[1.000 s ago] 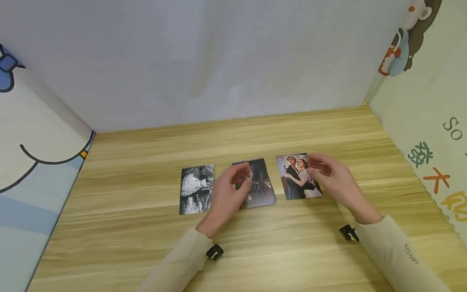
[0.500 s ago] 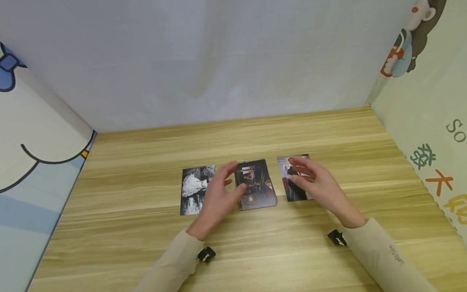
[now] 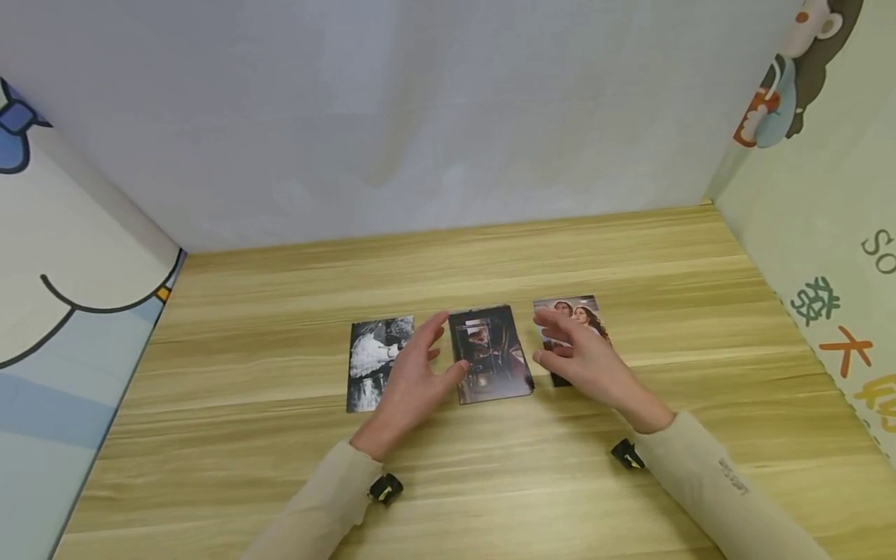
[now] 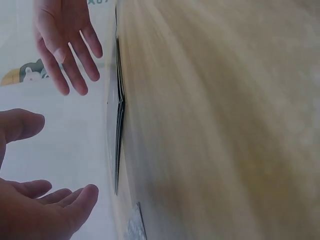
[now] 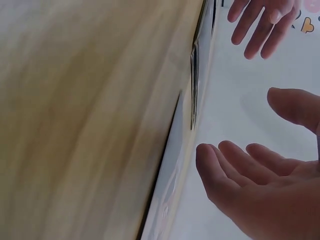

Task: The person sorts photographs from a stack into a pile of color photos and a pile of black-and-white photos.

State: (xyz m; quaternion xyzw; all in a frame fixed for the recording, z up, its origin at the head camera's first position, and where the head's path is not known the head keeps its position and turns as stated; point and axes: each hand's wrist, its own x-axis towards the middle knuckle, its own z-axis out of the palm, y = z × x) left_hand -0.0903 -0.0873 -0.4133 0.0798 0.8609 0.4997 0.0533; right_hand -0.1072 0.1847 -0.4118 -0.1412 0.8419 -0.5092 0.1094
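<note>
A small stack of dark photo cards (image 3: 490,358) lies on the table between my two hands. Just left of it my left hand (image 3: 414,377) hovers with thumb and fingers spread apart, holding nothing; it partly covers a black-and-white photo card (image 3: 367,362). On the other side, my right hand (image 3: 588,362) is held over a colour photo card of a couple (image 3: 565,305), hiding its lower part. Its fingers are relaxed and nothing is between them. In the right wrist view the stack (image 5: 195,85) shows several layered edges, and the hand's fingertips (image 5: 205,152) stand above the table surface.
The wooden table (image 3: 231,451) meets a pale back wall (image 3: 448,117). Printed side panels, with a cartoon (image 3: 777,85) at right, border it. A black wrist strap piece (image 3: 385,489) sits at the left cuff, and a similar one (image 3: 628,454) at the right.
My right hand has moved left across the couple's photo card toward the stack. My left hand has drawn back left, uncovering the stack. The cards lie nearly as before.
</note>
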